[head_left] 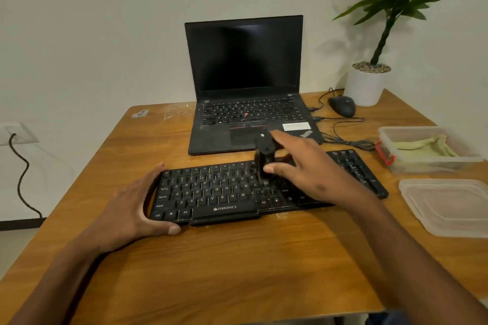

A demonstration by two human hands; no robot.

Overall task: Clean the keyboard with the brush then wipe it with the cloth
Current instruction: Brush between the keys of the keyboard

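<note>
Brushing stage, judged from the layout; the wipe is not yet done.

Flat black plastic keyboard with white legends lies on the wood-grain worktop, directly under and between both hands. Left hand is cupped round its left end, thumb on the near edge, fingers curled over the far corner. Right hand hovers over the keys right of centre and pinches a small black plastic brush, held upright, head down on the keys; bristles are blurred, so contact cannot be confirmed.

Handling estimate: keyboard is light, rigid, smooth, and would likely skid on the worktop, so bracing one end seems sensible. Keycaps are raised, with narrow gaps that trap dust. Brush is light, with a stiff body; best gripped mid-handle between thumb and fingertips.

Pale yellow-green soft cloth lies crumpled in a clear plastic rectangular tub beyond the right hand; limp, so it could be gathered anywhere. The tub's translucent lid lies to the right of that hand.
</note>
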